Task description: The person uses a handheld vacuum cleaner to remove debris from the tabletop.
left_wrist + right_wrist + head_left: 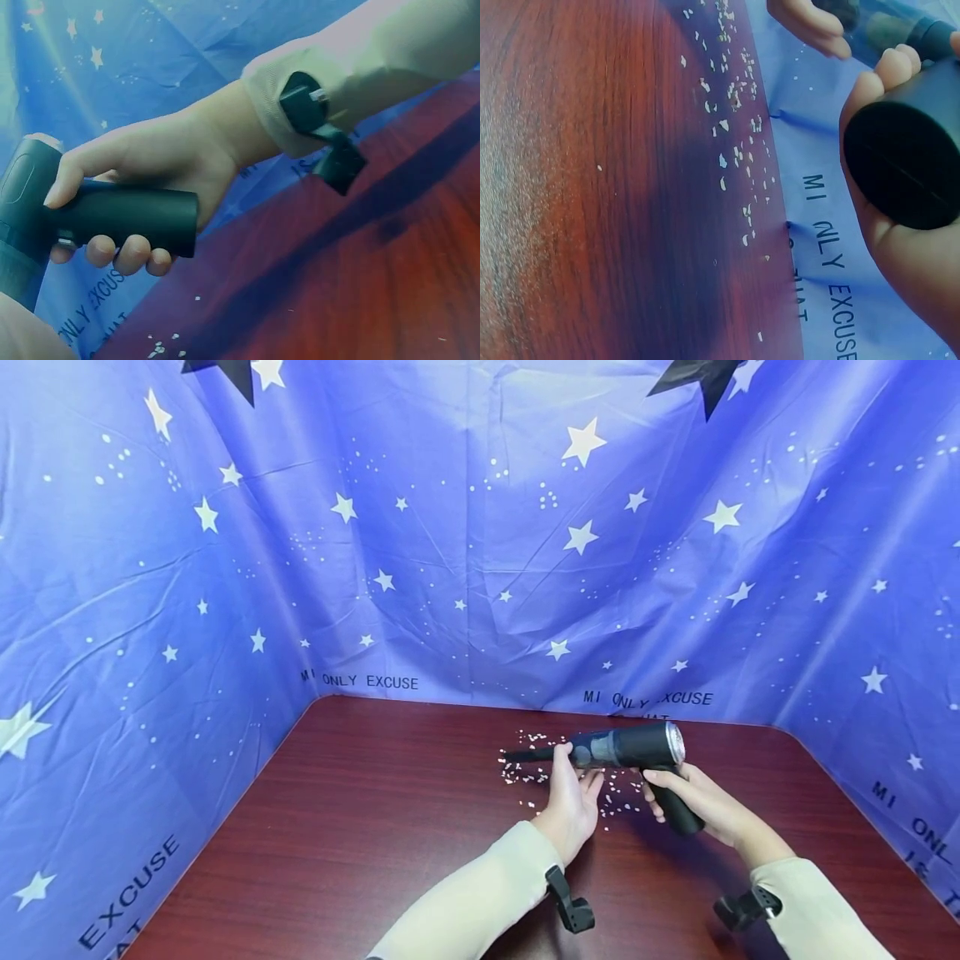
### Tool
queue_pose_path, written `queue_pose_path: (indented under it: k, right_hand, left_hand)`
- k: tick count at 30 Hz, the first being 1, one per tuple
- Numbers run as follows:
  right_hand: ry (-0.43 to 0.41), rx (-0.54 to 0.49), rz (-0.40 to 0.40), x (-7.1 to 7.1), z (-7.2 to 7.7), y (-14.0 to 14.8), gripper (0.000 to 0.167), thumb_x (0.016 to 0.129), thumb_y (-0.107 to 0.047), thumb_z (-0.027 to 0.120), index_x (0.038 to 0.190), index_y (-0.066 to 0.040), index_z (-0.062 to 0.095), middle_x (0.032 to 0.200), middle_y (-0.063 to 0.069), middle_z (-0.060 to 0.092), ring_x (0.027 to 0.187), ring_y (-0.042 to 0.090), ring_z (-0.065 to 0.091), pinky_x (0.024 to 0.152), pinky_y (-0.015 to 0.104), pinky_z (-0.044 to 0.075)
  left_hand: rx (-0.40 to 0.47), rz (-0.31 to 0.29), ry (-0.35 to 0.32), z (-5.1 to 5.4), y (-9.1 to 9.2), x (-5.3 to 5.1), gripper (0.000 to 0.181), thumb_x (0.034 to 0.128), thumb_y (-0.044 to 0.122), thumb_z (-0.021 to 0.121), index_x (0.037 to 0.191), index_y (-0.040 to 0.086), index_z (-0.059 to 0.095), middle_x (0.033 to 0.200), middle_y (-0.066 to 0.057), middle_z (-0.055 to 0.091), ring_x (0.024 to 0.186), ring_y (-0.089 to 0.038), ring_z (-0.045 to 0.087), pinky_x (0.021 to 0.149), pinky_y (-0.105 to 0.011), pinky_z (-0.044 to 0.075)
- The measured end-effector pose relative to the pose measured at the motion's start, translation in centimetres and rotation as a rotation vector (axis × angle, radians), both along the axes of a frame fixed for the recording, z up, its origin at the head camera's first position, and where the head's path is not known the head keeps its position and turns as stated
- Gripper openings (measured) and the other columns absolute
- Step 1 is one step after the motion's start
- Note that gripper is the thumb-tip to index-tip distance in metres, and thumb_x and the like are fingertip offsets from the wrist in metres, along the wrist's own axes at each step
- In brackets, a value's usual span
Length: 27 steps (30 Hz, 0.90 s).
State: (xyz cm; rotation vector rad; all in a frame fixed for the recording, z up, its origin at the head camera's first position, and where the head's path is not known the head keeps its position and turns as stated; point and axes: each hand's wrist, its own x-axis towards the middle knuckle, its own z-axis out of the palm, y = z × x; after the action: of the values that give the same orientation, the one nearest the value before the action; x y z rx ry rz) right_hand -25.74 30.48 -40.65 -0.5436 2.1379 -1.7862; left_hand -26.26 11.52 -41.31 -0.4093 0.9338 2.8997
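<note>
A black handheld vacuum cleaner (641, 746) with a see-through dust cup and a narrow nozzle (534, 755) is held nearly level, the nozzle pointing left. My right hand (708, 802) grips its handle; the left wrist view shows the right hand's fingers (131, 253) wrapped round that handle (139, 217). At the front, my left hand (570, 797) holds the vacuum where nozzle meets cup, its thumb against the side and other fingers beneath. Small white scraps (621, 802) lie scattered below and around the nozzle; the right wrist view shows more of these scraps (722, 125).
The dark red wooden table (360, 810) extends to the left and in front of the arms. A blue cloth with stars (465, 552) hangs behind and at both sides. Black straps with mounts (573, 910) sit on both sleeves.
</note>
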Motion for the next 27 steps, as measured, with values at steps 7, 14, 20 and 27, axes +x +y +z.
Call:
queue_pose_path:
  k: [7, 14, 20, 27]
  right_hand:
    - [-0.014, -0.076, -0.01, 0.3, 0.1, -0.2, 0.019, 0.108, -0.017, 0.043, 0.113, -0.02, 0.061, 0.087, 0.003, 0.059, 0.073, 0.014, 0.059, 0.068, 0.034, 0.057]
    - [-0.046, -0.111, -0.06, 0.2, 0.0, -0.1, 0.019, 0.108, -0.018, 0.042, 0.111, -0.02, 0.061, 0.089, 0.005, 0.06, 0.077, 0.014, 0.061, 0.072, 0.033, 0.058]
    - [-0.063, -0.113, -0.078, 0.4, -0.4, 0.1, 0.016, 0.109, -0.02, 0.042, 0.113, -0.018, 0.057, 0.095, 0.006, 0.061, 0.083, 0.015, 0.062, 0.076, 0.034, 0.059]
    - [-0.109, -0.134, -0.066, 0.4, -1.0, 0.1, 0.017, 0.109, -0.022, 0.04, 0.112, -0.018, 0.056, 0.096, 0.004, 0.06, 0.082, 0.015, 0.062, 0.076, 0.034, 0.058]
  left_hand:
    - [-0.005, 0.003, -0.006, 1.1, 1.2, -1.8, 0.044, 0.0977, 0.029, 0.052, 0.12, -0.009, 0.058, 0.121, -0.024, 0.062, 0.128, -0.041, 0.052, 0.113, -0.048, 0.039]
    - [0.036, -0.043, -0.004, 0.8, 2.0, -3.6, 0.046, 0.1052, 0.026, 0.051, 0.125, -0.015, 0.055, 0.126, -0.032, 0.059, 0.129, -0.042, 0.051, 0.109, -0.043, 0.045]
    - [0.037, -0.094, -0.016, 0.1, 2.1, -4.4, 0.043, 0.1057, 0.019, 0.051, 0.129, -0.017, 0.052, 0.123, -0.032, 0.061, 0.125, -0.039, 0.055, 0.104, -0.039, 0.05]
    - [0.028, -0.15, -0.007, -0.8, 1.9, -4.6, 0.044, 0.1058, 0.014, 0.047, 0.132, -0.02, 0.047, 0.129, -0.036, 0.055, 0.13, -0.041, 0.05, 0.108, -0.041, 0.046]
